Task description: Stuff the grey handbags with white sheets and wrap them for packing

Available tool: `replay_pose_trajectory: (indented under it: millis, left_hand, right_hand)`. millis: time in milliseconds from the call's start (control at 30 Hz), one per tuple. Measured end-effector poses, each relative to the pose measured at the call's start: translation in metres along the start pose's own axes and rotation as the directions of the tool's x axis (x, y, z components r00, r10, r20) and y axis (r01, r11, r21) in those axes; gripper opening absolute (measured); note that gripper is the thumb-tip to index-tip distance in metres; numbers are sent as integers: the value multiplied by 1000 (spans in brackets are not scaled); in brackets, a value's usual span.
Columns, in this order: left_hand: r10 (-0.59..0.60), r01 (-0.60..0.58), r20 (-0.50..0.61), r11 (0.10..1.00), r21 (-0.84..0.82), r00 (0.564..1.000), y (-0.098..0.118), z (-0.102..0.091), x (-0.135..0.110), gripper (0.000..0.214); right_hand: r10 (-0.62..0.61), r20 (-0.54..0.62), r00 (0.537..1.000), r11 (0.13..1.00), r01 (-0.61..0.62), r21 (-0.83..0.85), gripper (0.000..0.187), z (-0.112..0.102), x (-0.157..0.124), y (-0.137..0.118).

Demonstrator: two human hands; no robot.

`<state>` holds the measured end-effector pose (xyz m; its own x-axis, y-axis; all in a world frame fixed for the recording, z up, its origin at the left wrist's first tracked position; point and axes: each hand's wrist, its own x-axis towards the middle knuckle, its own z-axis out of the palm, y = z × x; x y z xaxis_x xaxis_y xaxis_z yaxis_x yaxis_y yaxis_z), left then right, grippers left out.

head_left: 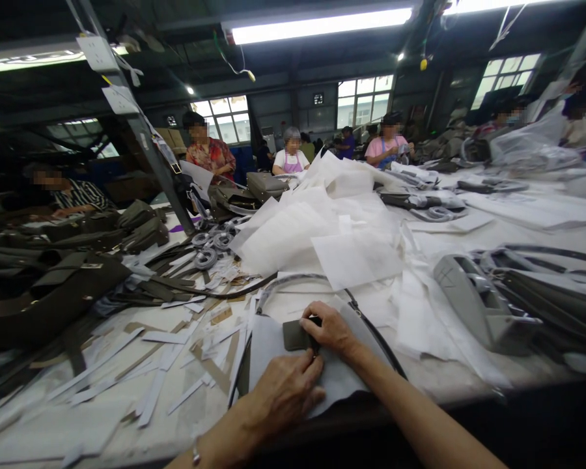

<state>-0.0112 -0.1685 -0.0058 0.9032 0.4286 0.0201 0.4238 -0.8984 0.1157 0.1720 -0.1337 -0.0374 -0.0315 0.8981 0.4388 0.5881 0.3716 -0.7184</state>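
A small dark olive rectangular piece (295,335), leather-like with rounded corners, lies on a white sheet (268,345) in front of me. My right hand (329,329) has its fingers curled over the right part of this piece. My left hand (290,384) pinches at its lower edge, thumb and fingertips close together. Under and around the sheet shows a bag, with a dark strap (381,342) curving along the right side. A plastic-wrapped handle (297,279) arches behind the sheet. What lies directly under my fingertips is hidden.
White paper sheets (317,221) are heaped beyond my hands. A grey tape dispenser (478,306) stands right. Paper and leather strips (156,371) litter the left, near coiled straps (208,257) and dark bags (53,286). A metal post (151,150) rises left; several people work across the table.
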Motion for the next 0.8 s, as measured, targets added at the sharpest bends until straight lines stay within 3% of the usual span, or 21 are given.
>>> replay_pose_trajectory:
  millis: [67,133,233,367,467,533,700,800]
  left_hand:
    - [4,-4,-12,1000,18,1000,5,5,-8,59]
    - [-19,21,-38,999,47,999,8,16,-13,70]
    - [-39,46,-88,996,72,995,7,35,-16,66]
    - [37,-21,-191,996,88,981,3,51,-19,56]
    - [51,-32,-277,997,73,960,2,52,-22,52]
    - [19,-7,-244,999,49,970,5,49,-21,56]
    - [-77,82,-47,991,105,996,9,36,-8,51]
    - [-50,54,-61,996,74,997,0,28,-6,44]
  right_hand:
    - [-8,-7,1000,1000,8,15,9,-5,1,-5]
    - [-25,8,1000,999,25,37,11,-15,1,-12]
    - [-66,185,980,994,49,97,13,-37,-2,-25]
    - [-80,535,841,993,19,118,18,-56,-12,-34]
    - [-50,567,822,998,19,59,24,-56,-19,-32]
    - [-63,586,808,998,65,18,23,-53,-20,-30]
    - [-144,704,695,970,241,-39,24,-49,-15,-24]
    - [-126,712,691,968,242,-64,25,-48,-12,-21]
